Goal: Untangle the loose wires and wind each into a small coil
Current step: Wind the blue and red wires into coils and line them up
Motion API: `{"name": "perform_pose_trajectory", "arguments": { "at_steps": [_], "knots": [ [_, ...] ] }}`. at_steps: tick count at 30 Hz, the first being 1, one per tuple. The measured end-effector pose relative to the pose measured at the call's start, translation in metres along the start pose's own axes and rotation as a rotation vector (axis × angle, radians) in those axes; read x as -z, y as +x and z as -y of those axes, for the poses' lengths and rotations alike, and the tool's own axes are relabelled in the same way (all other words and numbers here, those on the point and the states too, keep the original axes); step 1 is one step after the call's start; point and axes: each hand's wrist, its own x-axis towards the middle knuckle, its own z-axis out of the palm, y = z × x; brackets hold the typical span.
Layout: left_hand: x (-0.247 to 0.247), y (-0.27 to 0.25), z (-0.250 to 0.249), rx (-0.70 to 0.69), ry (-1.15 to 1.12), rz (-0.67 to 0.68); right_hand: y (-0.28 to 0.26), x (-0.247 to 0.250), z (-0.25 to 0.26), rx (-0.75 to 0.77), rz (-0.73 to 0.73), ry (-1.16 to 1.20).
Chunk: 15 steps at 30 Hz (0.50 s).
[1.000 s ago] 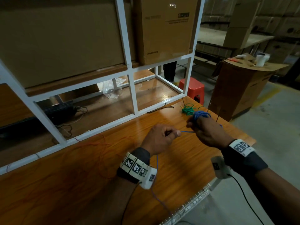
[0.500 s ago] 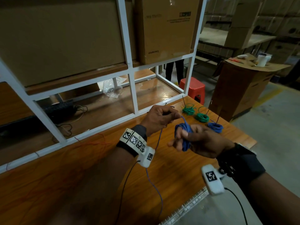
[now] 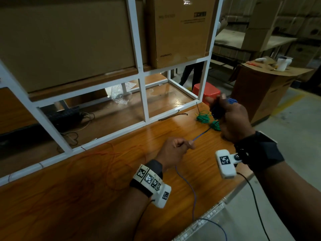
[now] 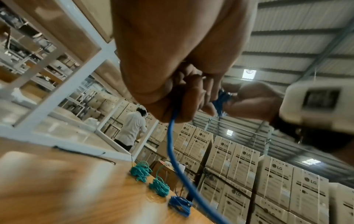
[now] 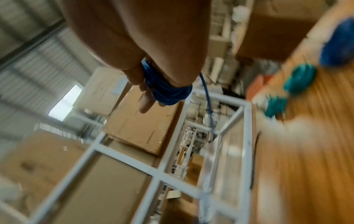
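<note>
Blue insulated wire [image 3: 201, 135] runs taut between the two hands above the orange-brown wooden tabletop [image 3: 86, 197]. The right hand [image 3: 231, 119] is raised over the table's far right corner, its straight fingers [image 5: 147, 103] wrapped round with several turns of that wire, a thick blue bundle [image 5: 166, 92] across them. The left hand [image 3: 173, 150] is lower and nearer the body, closed in a fist with the wire pinched at thumb and forefinger; the slack leaves the back of the fist, trails over the table and drops past its near edge.

On the tabletop below the right hand lie two small green wire coils [image 4: 140, 170] [image 4: 159, 187]. Only the left wrist view shows a finished small blue wire coil [image 4: 179, 205] next in the row, nearest the table's corner; in the head view the right hand covers that spot. A thin red wire [image 3: 111, 162] sprawls loose over the table's middle, and a short black wire [image 3: 172, 115] lies by the white metal rack frame [image 3: 144, 100].

That frame holds large brown cardboard boxes [image 3: 180, 30] on its upper shelf and a crumpled clear plastic bag [image 3: 121, 93] on the lower wooden board. The left wrist view alone shows a person in a white shirt [image 4: 132, 128] standing beyond the rack, and stacked washing-machine cartons [image 4: 249, 174]. A red plastic stool [image 3: 206, 91] stands past the table.
</note>
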Motion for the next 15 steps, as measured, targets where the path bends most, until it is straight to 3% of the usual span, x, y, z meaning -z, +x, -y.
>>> {"name": "perform_pose_trajectory", "arguments": {
  "at_steps": [3,7,9,13,15],
  "knots": [
    [0.019,-0.001,-0.008,-0.082,0.215,-0.051,-0.004,0.015,-0.016,0.165,0.06,-0.682],
    [0.042,0.01,-0.034,-0.209,0.567,-0.119,-0.012,0.013,-0.032,0.22,0.303,-1.18],
    [0.047,0.018,-0.039,-0.289,0.669,-0.125,-0.014,0.01,-0.036,0.171,0.441,-1.273],
    [0.051,0.026,-0.05,-0.382,0.778,-0.044,-0.022,0.007,-0.033,-0.204,0.815,-1.354],
    [0.054,0.029,-0.058,-0.383,0.712,-0.012,-0.028,0.006,-0.03,-0.268,0.948,-1.211]
  ]
}}
